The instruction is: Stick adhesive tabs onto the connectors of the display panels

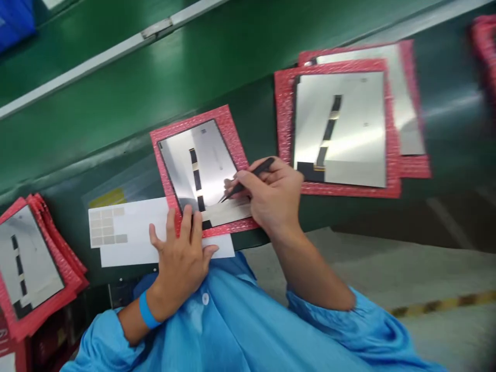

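In front of me a silver display panel (217, 165) with a dark flex strip (197, 178) lies tilted on a pink bubble-wrap sheet (237, 139). My right hand (277, 194) grips black tweezers (248, 181), their points down at the panel's lower part, close to a pale strip along its bottom edge. Fingers spread, my left hand (184, 253) rests at the lower left edge of the panel and the pink sheet. Under that hand lie white paper sheets (135, 222), the upper one bearing rows of beige stickers (103, 226).
To the right, another panel (344, 124) lies on pink wrap, overlapping one behind it. A stack of wrapped panels (34, 258) sits at the left edge. A metal rail (77, 72) crosses the green work surface (201, 67). Blue material (15, 23) shows at the top left.
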`<state>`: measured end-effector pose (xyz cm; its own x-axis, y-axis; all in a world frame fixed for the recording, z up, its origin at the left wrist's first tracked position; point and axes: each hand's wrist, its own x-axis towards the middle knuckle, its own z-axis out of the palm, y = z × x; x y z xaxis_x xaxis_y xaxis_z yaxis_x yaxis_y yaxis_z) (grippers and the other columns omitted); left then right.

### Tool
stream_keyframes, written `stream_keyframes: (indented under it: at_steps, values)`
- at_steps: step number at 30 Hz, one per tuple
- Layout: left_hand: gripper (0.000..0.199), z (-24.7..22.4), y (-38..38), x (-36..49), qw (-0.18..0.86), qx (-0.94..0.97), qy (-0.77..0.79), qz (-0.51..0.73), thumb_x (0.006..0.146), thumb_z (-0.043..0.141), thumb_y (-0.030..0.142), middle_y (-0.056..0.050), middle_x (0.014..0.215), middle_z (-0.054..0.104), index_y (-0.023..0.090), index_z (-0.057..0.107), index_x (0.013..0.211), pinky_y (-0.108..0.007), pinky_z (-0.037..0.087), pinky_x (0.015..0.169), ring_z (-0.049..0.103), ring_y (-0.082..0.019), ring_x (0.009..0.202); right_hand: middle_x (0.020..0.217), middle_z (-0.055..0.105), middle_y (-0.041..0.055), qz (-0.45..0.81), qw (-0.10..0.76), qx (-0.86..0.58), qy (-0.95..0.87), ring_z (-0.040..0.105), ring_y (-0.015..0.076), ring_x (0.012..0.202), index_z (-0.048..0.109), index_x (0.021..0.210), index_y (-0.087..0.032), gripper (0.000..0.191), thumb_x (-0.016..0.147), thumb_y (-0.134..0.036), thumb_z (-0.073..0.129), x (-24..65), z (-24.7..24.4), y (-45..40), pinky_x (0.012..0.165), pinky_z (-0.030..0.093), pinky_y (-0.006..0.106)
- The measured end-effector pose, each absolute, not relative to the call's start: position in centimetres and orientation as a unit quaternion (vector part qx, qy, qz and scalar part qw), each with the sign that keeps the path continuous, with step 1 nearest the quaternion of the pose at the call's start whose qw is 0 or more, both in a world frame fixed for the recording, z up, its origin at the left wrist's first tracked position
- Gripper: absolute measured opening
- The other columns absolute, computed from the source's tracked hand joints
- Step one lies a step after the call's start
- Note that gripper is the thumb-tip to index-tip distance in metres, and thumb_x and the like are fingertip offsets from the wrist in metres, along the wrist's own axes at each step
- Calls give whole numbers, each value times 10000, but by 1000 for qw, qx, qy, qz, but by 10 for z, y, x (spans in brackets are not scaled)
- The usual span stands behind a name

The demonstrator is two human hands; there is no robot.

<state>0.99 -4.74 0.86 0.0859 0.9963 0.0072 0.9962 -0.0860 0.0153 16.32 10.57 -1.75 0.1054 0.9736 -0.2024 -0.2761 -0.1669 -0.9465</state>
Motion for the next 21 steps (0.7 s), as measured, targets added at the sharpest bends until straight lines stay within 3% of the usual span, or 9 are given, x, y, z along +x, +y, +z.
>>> stream_keyframes:
  at_steps: [8, 15, 18, 21]
  values:
    - [721, 7, -34, 32, 28, 754, 656, 18, 1074, 528, 626, -166, 1714, 466, 186, 484, 1644, -790, 283, 1219, 434, -447, 1550, 643, 721, -1, 528, 563, -510, -380, 715, 216, 521, 630, 802, -242, 234, 734, -267, 852, 161, -12, 102, 395, 594, 290]
    - [596, 24, -43, -10, 43, 737, 675, -2, 1042, 620, 579, -169, 1741, 417, 332, 566, 1583, -848, 289, 1181, 349, -513, 1597, 614, 710, 20, 517, 581, -512, -365, 716, 226, 500, 632, 785, -240, 237, 683, -227, 846, 160, -17, 103, 397, 586, 272]
    - [495, 27, -47, -29, 45, 714, 697, 49, 1113, 505, 489, -219, 1671, 494, 228, 612, 1521, -777, 351, 1193, 428, -470, 1558, 607, 704, 44, 516, 584, -513, -359, 730, 251, 511, 639, 775, -230, 243, 661, -219, 854, 160, -20, 103, 400, 593, 281]
    - [608, 25, -33, -23, 104, 662, 727, 150, 1147, 392, 456, -278, 1519, 610, 56, 465, 1600, -590, 489, 1155, 564, -373, 1433, 598, 696, 52, 514, 587, -518, -351, 711, 255, 484, 639, 751, -234, 252, 632, -236, 860, 158, -19, 103, 375, 576, 287]
